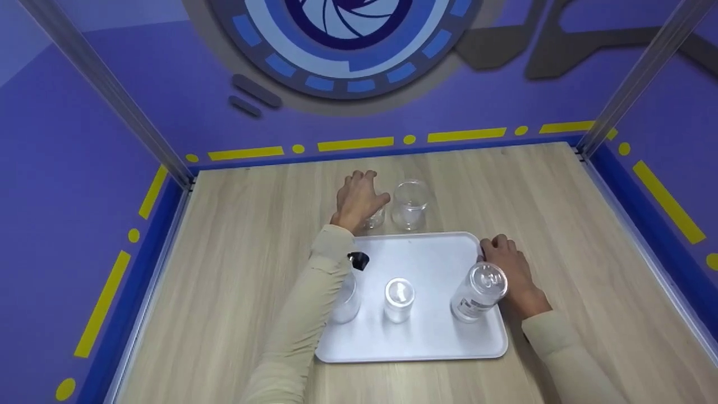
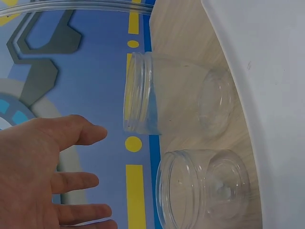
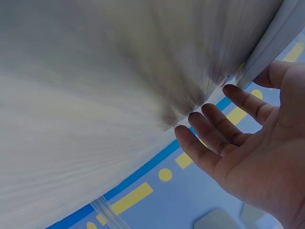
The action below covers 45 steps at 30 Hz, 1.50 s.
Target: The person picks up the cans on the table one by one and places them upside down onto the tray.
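My left hand (image 1: 359, 197) hovers over a short clear jar (image 1: 374, 219) behind the tray; in the left wrist view its fingers are spread and apart from that jar (image 2: 205, 188). Next to it stands a taller clear jar (image 1: 410, 205), open end up. My right hand (image 1: 509, 264) is at the right edge of the white tray (image 1: 432, 252). The right wrist view has its fingertips down on the tabletop and the thumb (image 3: 271, 75) by the tray's rim. A labelled clear container (image 1: 477, 294) on the tray partly covers this hand in the head view.
Also on the tray are a small clear container (image 1: 399, 300) in the middle and a clear jar (image 1: 346, 303) at the left, partly behind my left sleeve (image 1: 303, 314). The wooden table (image 1: 235, 252) is bounded by blue printed panels (image 1: 140, 67) with metal corner posts.
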{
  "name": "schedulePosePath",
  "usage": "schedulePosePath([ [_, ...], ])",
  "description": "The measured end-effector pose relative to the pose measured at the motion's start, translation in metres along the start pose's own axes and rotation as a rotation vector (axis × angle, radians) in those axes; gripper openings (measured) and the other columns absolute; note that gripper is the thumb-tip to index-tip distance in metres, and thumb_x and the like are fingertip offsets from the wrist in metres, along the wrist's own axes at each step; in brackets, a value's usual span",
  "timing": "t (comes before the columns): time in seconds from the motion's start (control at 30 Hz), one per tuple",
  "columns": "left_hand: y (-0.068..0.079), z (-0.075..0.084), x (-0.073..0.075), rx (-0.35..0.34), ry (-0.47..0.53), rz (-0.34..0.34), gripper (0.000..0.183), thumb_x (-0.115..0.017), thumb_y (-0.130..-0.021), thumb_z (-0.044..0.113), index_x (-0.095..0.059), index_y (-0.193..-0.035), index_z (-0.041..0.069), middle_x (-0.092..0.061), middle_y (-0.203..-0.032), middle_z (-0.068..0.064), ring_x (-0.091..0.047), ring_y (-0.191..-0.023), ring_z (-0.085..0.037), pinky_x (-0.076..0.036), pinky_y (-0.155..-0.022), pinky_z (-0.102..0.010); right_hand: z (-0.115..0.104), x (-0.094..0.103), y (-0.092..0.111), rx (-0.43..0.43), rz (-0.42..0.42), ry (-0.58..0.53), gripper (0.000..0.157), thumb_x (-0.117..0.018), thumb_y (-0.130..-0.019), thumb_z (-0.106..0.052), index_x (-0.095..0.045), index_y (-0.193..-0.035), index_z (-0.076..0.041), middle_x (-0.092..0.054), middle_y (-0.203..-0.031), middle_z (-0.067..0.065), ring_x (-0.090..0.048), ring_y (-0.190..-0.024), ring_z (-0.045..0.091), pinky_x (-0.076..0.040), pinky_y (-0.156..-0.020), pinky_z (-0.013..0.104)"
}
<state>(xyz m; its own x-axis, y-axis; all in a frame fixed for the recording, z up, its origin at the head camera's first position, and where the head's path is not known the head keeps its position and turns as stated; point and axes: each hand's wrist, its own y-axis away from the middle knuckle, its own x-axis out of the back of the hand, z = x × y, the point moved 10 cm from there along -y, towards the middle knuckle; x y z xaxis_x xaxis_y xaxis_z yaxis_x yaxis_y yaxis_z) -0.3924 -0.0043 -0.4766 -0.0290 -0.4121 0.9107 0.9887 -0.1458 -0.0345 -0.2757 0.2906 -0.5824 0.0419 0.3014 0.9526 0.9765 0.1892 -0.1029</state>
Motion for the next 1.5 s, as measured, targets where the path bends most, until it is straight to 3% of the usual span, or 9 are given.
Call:
schedulePosePath([
  [0.4,-0.005,0.001,-0.011,0.008,-0.032,-0.006,0.065,-0.073,-0.095,0.037,-0.058,-0.150,0.006,-0.059,-0.142,-0.019,-0.056,-0.128,-0.033,-0.056,-0.094,-0.048,0.003,-0.005,-0.001,-0.005,-0.006,0.019,0.028,-0.061,-0.104,-0.015,-0.062,-0.123,0.005,-0.053,-0.115,0.027,-0.055,-0.101,0.045,-0.054,-0.076,0.061],
  [0.67,-0.009,-0.006,-0.022,0.057,-0.046,-0.048,0.067,-0.074,-0.095,0.039,-0.057,-0.152,0.006,-0.058,-0.141,-0.018,-0.054,-0.128,-0.032,-0.054,-0.099,-0.048,0.005,-0.006,-0.001,-0.020,-0.021,0.019,0.030,-0.061,-0.104,-0.015,-0.062,-0.125,0.005,-0.053,-0.117,0.029,-0.055,-0.103,0.046,-0.054,-0.078,0.062],
  [1.27,-0.018,-0.010,-0.037,0.079,-0.082,-0.112,0.071,-0.076,-0.095,0.037,-0.054,-0.154,0.005,-0.053,-0.143,-0.022,-0.052,-0.128,-0.034,-0.055,-0.097,-0.046,0.005,-0.006,0.000,-0.024,-0.037,0.014,0.030,-0.060,-0.105,-0.016,-0.061,-0.127,0.005,-0.052,-0.119,0.029,-0.055,-0.109,0.049,-0.054,-0.083,0.066],
  [1.5,-0.021,-0.010,-0.043,0.091,-0.111,-0.147,0.072,-0.076,-0.095,0.041,-0.053,-0.154,0.007,-0.055,-0.140,-0.020,-0.052,-0.124,-0.032,-0.054,-0.098,-0.046,0.004,-0.004,0.000,-0.009,-0.010,0.011,0.028,-0.062,-0.104,-0.015,-0.062,-0.124,0.005,-0.054,-0.115,0.029,-0.056,-0.102,0.046,-0.054,-0.077,0.063],
])
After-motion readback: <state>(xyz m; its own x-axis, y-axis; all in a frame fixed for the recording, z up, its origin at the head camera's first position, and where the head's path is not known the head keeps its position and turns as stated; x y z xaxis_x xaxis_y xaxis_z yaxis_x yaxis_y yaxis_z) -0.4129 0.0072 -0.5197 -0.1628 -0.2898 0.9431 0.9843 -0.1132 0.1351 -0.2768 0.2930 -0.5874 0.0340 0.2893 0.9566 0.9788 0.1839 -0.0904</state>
